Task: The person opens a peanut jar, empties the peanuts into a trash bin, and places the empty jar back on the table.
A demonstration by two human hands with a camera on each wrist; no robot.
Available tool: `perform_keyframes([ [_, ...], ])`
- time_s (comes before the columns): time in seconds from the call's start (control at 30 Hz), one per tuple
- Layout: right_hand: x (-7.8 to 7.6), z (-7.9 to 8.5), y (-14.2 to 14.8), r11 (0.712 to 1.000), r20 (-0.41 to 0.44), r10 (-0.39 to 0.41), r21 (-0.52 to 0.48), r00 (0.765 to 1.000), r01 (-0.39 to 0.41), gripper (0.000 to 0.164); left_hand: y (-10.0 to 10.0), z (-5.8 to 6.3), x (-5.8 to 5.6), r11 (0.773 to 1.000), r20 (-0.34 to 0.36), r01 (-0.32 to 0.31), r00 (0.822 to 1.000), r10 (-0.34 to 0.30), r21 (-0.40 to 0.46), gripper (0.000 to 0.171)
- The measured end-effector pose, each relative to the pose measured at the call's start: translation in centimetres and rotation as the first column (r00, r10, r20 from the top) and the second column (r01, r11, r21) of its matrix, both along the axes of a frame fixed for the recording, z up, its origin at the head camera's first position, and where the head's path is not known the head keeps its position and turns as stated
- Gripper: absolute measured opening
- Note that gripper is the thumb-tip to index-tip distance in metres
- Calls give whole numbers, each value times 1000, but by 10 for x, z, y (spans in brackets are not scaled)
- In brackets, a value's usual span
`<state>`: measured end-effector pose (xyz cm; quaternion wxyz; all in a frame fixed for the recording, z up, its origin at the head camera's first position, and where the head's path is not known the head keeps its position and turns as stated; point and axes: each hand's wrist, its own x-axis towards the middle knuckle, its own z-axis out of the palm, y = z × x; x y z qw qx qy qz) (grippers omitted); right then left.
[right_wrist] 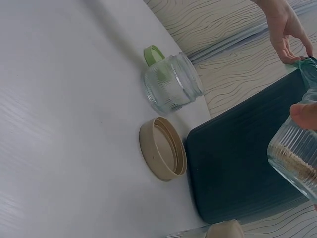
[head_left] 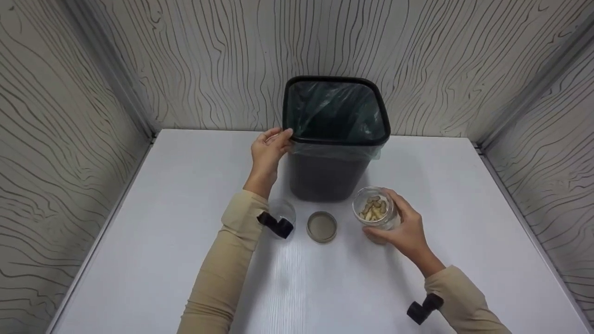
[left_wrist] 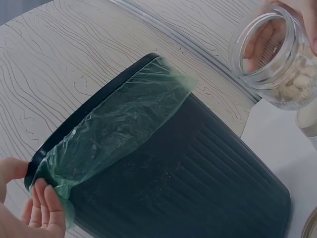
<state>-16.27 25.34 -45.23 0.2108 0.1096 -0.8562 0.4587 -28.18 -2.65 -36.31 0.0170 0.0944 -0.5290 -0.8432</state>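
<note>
My left hand [head_left: 269,153] pinches the front left corner of the black rim [left_wrist: 94,104] of a dark trash bin [head_left: 327,178], thumb above and fingers below. Green plastic liner [left_wrist: 116,119] folds over that rim. My right hand [head_left: 408,227] grips a clear glass jar [head_left: 394,218] from its right side, raised over the table just in front of the bin. The jar has no lid on and holds tan pieces that look like peanuts [head_left: 374,208]. In the left wrist view its mouth tilts toward the bin.
A beige lid [head_left: 322,227] lies in front of the bin. Left of it stands an open glass jar [right_wrist: 171,82], partly hidden by my left sleeve in the head view, with a green ring-shaped piece [right_wrist: 153,54] behind it. Another jar with a beige lid [right_wrist: 225,229] stands below my right hand.
</note>
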Motion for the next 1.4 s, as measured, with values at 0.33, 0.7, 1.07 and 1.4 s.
perform_keyframes([
  [0.33,1,24,4,1000,23,7,21,1000,-7,91,-3,3,0,998,43,16,999,-14,-59,43],
  [0.7,1,55,9,997,-13,2,78,1000,-1,87,-4,5,-1,1000,90,7,996,-9,15,41],
  [1.07,-5,88,10,991,-36,-1,130,999,6,88,-3,6,-1,999,109,12,994,-17,46,36],
  [1.4,-13,106,5,982,-56,-45,181,997,54,89,-5,6,-2,998,124,29,992,-36,53,38],
])
